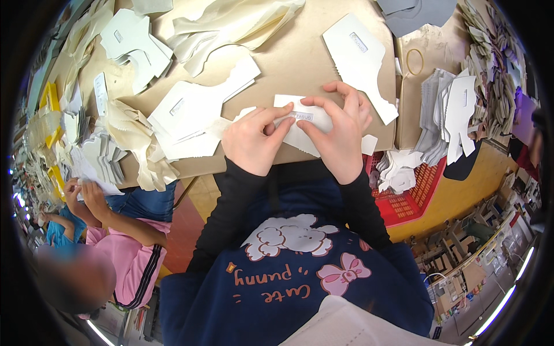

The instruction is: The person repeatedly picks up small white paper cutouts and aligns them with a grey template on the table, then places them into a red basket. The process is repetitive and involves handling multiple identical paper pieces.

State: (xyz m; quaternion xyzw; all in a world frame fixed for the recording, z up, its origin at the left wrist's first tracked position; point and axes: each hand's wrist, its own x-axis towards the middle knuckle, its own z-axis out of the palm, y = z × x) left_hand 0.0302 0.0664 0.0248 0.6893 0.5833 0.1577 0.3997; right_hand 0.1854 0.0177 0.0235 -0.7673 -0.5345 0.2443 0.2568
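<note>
Over the near edge of the table, both my hands meet on a white cut piece (299, 142) of sheet material with a small printed label (301, 116) on its face. My left hand (254, 138) is closed, thumb and index fingertips at the label's left end. My right hand (340, 124) has its thumb below the label and index finger above it, gripping the piece; its other fingers curl behind. Left of my left hand lies a stack of white cut pieces (187, 109) with a similar label on top. Beyond my right hand rests another labelled white piece (358, 55).
Brown covering lies over the table (288, 63). More white pieces (135, 46) and cream offcuts (231, 26) lie at the far left. Grey-white stacks (444, 109) hang over the right edge, above a red basket (407, 205) with scraps. A co-worker in pink (135, 259) works at left.
</note>
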